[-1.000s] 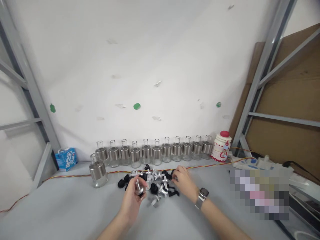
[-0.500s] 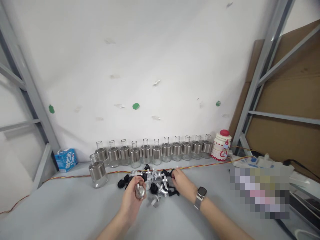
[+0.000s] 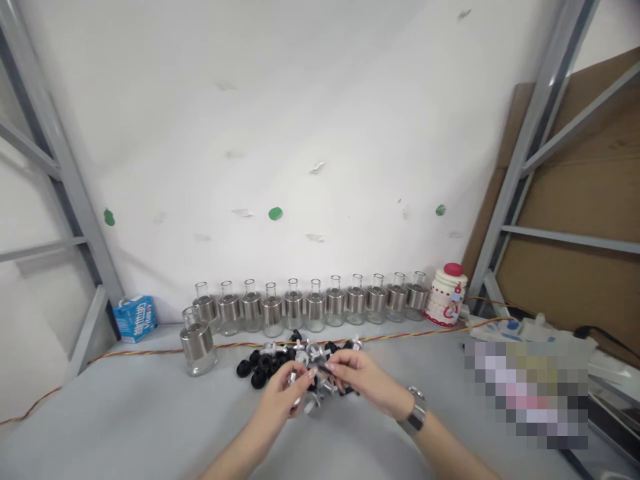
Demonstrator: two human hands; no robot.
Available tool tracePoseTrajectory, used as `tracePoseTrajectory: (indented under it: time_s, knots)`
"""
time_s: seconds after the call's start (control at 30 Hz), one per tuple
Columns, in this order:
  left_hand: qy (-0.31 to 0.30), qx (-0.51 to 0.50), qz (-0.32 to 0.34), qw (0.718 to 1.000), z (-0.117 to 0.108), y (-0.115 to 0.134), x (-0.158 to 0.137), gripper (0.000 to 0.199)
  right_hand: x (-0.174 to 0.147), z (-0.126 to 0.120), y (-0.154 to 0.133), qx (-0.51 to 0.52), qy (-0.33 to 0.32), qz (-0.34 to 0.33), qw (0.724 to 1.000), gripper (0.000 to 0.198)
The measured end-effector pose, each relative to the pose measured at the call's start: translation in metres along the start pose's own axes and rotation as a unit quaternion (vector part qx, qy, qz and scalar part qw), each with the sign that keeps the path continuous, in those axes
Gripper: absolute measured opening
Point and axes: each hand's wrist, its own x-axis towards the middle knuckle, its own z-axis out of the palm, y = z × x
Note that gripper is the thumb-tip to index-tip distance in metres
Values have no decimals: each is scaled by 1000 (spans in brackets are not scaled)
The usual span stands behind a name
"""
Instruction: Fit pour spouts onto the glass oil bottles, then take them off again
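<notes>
My left hand (image 3: pixel 283 395) is closed around a shiny silver metal part (image 3: pixel 293 377), mostly hidden by the fingers. Close to its right, my right hand (image 3: pixel 363 379) pinches a small black piece (image 3: pixel 324 368) whose exact kind I cannot make out. The two sets of fingertips nearly meet. Beneath and behind them lies a loose pile of black round caps (image 3: pixel 259 379) and silver and whitish stopper-like parts (image 3: pixel 313 403). A glass bottle with a metal band (image 3: pixel 197 343) stands upright to the left of the pile.
Several similar banded glass bottles (image 3: pixel 315 303) line the wall. A blue carton (image 3: pixel 135 319) is at the left, a cream jar with a red lid (image 3: pixel 446 297) at the right. A twisted red-yellow cable (image 3: pixel 230 345) crosses the grey table (image 3: pixel 125 413). White items (image 3: pixel 537 330) sit far right.
My right hand has come left from the pile's right side with a small black piece, up to my left hand. My left hand has turned the silver part and shifted slightly right.
</notes>
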Motion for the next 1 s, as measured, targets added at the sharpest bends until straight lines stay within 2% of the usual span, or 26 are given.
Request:
tracePoseTrajectory:
  time_s: [0.07,0.13,0.37,0.53,0.7,0.8,0.9,1.0]
  knots:
    - [-22,36,9,999,0,-1,0,42,-4,12,-2,62,-48,7,997,34]
    - [-38,53,14,998,0,-1,-1,44,-6,20,-1,92,-61,21,994,35]
    - [-28,45,-7,999,-1,-4,1,50,-3,28,6,178,2,90,980,40]
    - [7,35,-3,999,-1,-4,1,49,-1,32,9,191,-15,74,979,41]
    - [-12,25,-6,1000,1,-2,-1,48,0,33,8,213,-27,73,974,36]
    - [-15,-12,-30,999,2,0,-4,45,1,30,9,210,-27,66,975,36]
    - [-41,-64,-47,996,2,1,-8,42,1,25,9,214,-26,37,976,36]
    - [-93,-51,-2,994,0,1,-11,41,0,20,9,224,-27,8,974,37]
